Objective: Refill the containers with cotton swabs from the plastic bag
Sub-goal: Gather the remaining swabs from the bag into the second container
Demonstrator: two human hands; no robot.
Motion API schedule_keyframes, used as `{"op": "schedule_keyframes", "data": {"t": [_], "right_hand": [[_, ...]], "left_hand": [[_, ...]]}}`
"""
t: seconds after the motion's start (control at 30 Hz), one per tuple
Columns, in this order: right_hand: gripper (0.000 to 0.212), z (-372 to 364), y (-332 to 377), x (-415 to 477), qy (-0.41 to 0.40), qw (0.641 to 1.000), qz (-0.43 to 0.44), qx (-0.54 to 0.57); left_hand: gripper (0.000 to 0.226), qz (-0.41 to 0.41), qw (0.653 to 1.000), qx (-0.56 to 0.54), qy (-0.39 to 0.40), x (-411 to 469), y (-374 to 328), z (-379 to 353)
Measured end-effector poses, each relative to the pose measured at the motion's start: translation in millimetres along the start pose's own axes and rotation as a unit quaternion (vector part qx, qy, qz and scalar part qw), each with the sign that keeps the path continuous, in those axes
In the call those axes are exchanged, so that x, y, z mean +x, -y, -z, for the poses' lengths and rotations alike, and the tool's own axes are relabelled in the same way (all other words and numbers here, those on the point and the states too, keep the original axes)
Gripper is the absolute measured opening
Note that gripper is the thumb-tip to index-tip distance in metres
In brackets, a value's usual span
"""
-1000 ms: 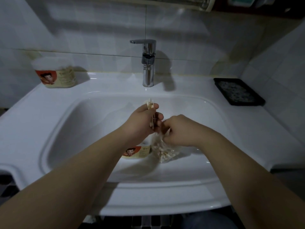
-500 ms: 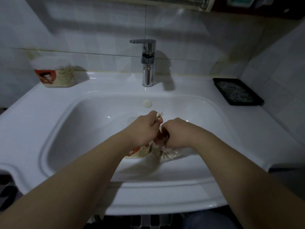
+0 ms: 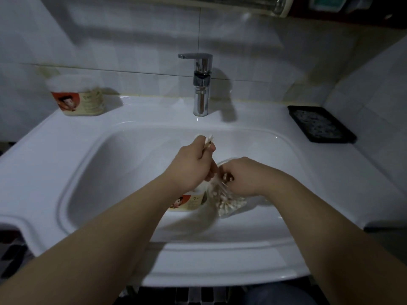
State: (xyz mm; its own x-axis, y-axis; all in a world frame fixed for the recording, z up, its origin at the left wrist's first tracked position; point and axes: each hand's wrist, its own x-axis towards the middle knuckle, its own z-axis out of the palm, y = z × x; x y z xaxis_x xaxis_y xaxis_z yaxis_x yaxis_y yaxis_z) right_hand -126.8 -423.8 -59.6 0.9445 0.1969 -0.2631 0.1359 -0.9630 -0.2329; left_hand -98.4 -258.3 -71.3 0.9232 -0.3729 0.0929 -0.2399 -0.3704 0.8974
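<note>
Left hand (image 3: pixel 191 166) fist-grips swab bunch (image 3: pixel 207 143) above container (image 3: pixel 189 202) (likely for drop-in); right hand (image 3: pixel 244 176) pinches plastic bag (image 3: pixel 230 203) mouth, keeping it upright.

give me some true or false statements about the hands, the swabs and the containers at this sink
1. The left hand grips a bunch of cotton swabs. True.
2. The right hand holds the plastic bag over the basin. True.
3. Both containers stand on the back ledge. False: the near container is in the basin under the left hand; only the far container is on the ledge, at the back left.
4. Water runs from the faucet. False: no stream shows below it.
5. The black tray lies on the right side of the sink top. True.
</note>
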Motion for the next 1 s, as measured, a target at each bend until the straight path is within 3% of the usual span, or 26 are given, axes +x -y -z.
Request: {"op": "schedule_keyframes", "data": {"t": [0.17, 0.43, 0.53, 0.77, 0.87, 1.0], "right_hand": [[0.024, -4, 6, 0, 0.089, 0.994, 0.003, -0.063], [0.02, -2, 0, -2, -0.018, 1.0, 0.017, -0.015], [0.028, 1, 2, -4, -0.031, 0.999, 0.021, -0.029], [0.024, 4, -2, -5, -0.098, 0.995, 0.003, -0.024], [0.03, 6, 0, -9, -0.091, 0.996, 0.007, -0.012], [0.018, 6, 1, -13, -0.023, 1.0, -0.003, -0.021]], "left_hand": [[0.02, -0.007, 1.0, 0.002, 0.006, -2, -2, 1], [0.017, -0.034, 0.998, -0.027, 0.052, -9, -7, 0], [0.017, -0.052, 0.996, 0.015, 0.068, -9, -5, 1], [0.017, -0.053, 0.996, 0.063, 0.018, -3, 1, 3], [0.017, -0.046, 0.996, 0.078, 0.017, -3, 2, 4], [0.016, -0.042, 0.995, 0.081, 0.04, -7, -2, 4]]}}
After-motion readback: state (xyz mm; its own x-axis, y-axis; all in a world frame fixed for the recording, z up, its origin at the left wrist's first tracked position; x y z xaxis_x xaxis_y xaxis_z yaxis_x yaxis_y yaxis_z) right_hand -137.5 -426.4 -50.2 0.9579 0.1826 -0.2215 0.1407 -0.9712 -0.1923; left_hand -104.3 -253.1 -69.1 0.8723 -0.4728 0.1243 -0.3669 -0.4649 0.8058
